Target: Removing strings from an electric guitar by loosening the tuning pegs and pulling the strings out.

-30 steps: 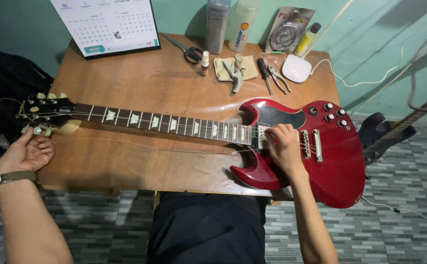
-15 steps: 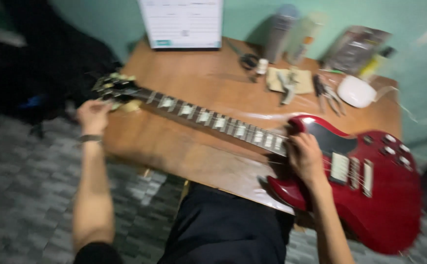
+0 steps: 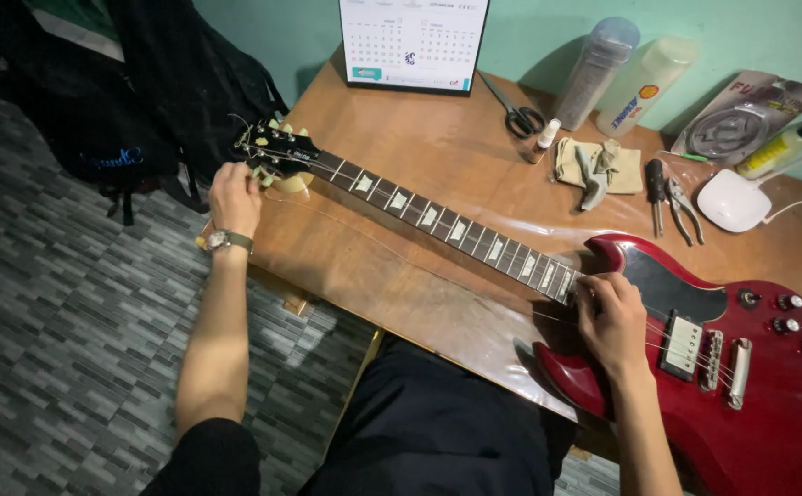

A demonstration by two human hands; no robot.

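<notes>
Across the wooden table point(image 3: 392, 266) lies the red electric guitar point(image 3: 750, 386), body to the right, neck point(image 3: 437, 219) running up-left to the headstock point(image 3: 277, 152). Hands well apart: left hand point(image 3: 234, 197) pinches a tuning peg at the headstock, right hand point(image 3: 614, 321) presses the strings where neck meets body. Looks like tuning or tightening a string; the next turn wants small, steady twists. Scissors point(image 3: 515, 112), pliers point(image 3: 684, 209) and a rag point(image 3: 595, 165) wait beyond.

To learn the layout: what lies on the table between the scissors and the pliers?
A small bottle and a folded cloth, in the head view.
</notes>
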